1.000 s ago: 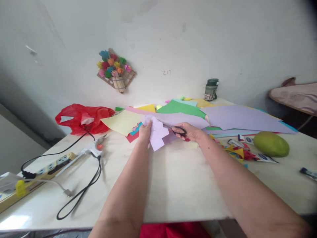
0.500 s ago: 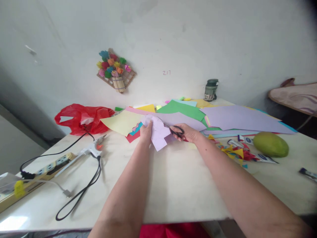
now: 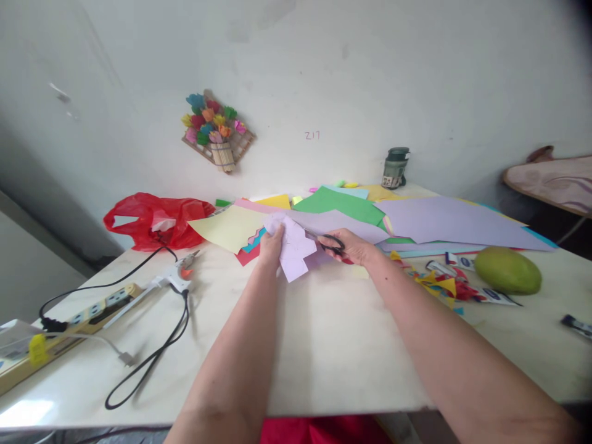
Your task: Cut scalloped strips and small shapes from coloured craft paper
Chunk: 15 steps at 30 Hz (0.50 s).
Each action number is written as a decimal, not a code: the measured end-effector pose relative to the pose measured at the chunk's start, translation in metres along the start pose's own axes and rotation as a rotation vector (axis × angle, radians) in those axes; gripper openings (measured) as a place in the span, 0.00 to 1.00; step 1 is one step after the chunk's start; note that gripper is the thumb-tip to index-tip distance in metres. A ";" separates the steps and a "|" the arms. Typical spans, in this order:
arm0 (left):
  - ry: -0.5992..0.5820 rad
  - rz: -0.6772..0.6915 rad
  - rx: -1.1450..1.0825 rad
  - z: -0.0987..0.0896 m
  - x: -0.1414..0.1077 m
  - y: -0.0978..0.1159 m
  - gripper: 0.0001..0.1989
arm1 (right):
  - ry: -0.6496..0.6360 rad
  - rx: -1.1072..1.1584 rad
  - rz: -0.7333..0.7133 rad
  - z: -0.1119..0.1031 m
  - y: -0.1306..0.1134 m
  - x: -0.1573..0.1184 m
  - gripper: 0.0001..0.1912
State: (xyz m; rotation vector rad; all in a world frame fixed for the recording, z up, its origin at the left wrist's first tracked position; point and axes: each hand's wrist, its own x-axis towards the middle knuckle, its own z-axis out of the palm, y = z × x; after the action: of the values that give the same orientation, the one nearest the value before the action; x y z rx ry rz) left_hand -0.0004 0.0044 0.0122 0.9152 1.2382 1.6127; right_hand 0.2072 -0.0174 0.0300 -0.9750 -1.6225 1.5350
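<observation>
My left hand (image 3: 272, 244) grips a piece of lilac paper (image 3: 296, 251) with a stepped, notched edge, the thumb pressed on top. In my right hand (image 3: 352, 246) is a pair of black-handled scissors (image 3: 332, 244), fingers in the loops. The scissor blades reach left to the paper's right edge, and their tips are partly hidden by it. Behind the hands lies a spread of coloured sheets, among them a pale yellow sheet (image 3: 226, 227), a green sheet (image 3: 340, 205) and a large lilac sheet (image 3: 448, 221).
On the left are a red plastic bag (image 3: 139, 213), a white glue gun (image 3: 178, 274) with its looped cord, and a power strip (image 3: 69, 339). To the right lie colourful paper scraps (image 3: 437, 283), glue tubes (image 3: 494, 297) and a green mango-like fruit (image 3: 507, 270). A dark bottle (image 3: 394, 168) stands at the back.
The lilac paper piece has shifted and turned very slightly in my left hand. The scissors stay at its right edge, and little else differs.
</observation>
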 end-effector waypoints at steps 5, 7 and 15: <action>-0.023 0.029 0.054 -0.003 0.000 0.005 0.10 | 0.011 -0.028 0.015 0.001 -0.006 -0.005 0.20; -0.012 0.016 0.060 -0.003 -0.001 0.007 0.09 | 0.013 -0.029 0.024 0.002 -0.008 -0.005 0.18; -0.042 -0.027 0.097 -0.005 -0.007 0.013 0.07 | 0.012 -0.048 0.066 -0.003 -0.005 -0.004 0.15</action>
State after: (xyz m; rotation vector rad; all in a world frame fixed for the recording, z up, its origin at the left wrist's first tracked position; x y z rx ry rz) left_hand -0.0050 -0.0052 0.0233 0.9835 1.3038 1.5159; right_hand 0.2111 -0.0196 0.0354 -1.0713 -1.6407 1.5374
